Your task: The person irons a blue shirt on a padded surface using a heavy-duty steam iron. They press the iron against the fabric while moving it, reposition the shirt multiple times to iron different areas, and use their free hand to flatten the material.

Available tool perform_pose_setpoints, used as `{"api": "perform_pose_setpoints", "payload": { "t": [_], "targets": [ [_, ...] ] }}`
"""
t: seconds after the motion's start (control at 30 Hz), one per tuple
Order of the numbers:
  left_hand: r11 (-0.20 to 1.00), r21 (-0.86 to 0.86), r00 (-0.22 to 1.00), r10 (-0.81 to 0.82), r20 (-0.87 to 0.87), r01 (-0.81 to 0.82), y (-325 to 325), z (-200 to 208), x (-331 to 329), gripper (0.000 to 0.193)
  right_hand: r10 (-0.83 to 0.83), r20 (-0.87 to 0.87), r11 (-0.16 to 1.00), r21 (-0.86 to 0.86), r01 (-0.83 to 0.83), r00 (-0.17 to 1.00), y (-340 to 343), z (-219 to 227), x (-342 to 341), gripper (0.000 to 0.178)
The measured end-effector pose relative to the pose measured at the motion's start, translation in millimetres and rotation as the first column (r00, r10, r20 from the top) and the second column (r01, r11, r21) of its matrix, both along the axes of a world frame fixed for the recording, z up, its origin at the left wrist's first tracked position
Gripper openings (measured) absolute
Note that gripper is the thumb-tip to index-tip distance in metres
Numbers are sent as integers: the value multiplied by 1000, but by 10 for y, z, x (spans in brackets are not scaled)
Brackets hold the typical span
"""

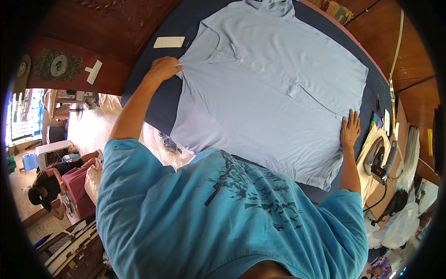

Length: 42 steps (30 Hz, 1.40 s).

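Observation:
A light blue shirt (274, 107) lies spread on a dark-covered table (160, 109), its short row of white buttons facing up and a few creases running across it. At its left edge my left hand (163, 69) is closed, pinching the cloth and drawing it into small folds. My right hand (350, 130) rests flat on the shirt's right edge, its fingers stretched out and holding nothing.
An electric iron (374, 158) stands on pale cloth to the right, its cord trailing down. A white card (169, 42) lies beyond my left hand, and a pen (377, 101) near the right edge. At far left, another person (52, 186) bends over something dark pink.

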<state>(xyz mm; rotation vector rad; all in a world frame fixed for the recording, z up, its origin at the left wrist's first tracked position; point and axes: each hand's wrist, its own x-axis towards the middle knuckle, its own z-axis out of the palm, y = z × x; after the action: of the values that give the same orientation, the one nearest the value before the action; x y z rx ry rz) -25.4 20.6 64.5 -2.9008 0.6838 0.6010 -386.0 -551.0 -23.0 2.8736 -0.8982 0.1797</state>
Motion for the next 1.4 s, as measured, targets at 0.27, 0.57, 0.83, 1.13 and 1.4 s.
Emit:
{"api": "perform_pose_setpoints", "payload": {
  "t": [0.27, 0.57, 0.83, 1.13, 1.4],
  "targets": [
    [869, -277, 875, 460, 152, -409, -167, -247, -288, 50, 68, 126, 996, -62, -60, 990, 11, -60, -6, 54],
    [853, -401, 765, 494, 413, -335, -31, -660, -1425, 33, 50, 20, 998, -27, -50, 999, 405, -11, 90, 57],
    [813, -412, 578, 583, 571, -413, 198, -820, -1481, 33, 61, 54, 997, 36, -63, 997, 382, -98, 78, 58],
    [857, -459, 750, 460, 475, -235, 74, -893, -602, 31, -24, 84, 996, 85, 17, 996, 702, -115, -104, 61],
    [899, -428, 714, 361, 601, -94, -108, -651, -861, 33, 131, 230, 965, 195, -178, 964, 664, 184, -558, 59]
  ]
}}
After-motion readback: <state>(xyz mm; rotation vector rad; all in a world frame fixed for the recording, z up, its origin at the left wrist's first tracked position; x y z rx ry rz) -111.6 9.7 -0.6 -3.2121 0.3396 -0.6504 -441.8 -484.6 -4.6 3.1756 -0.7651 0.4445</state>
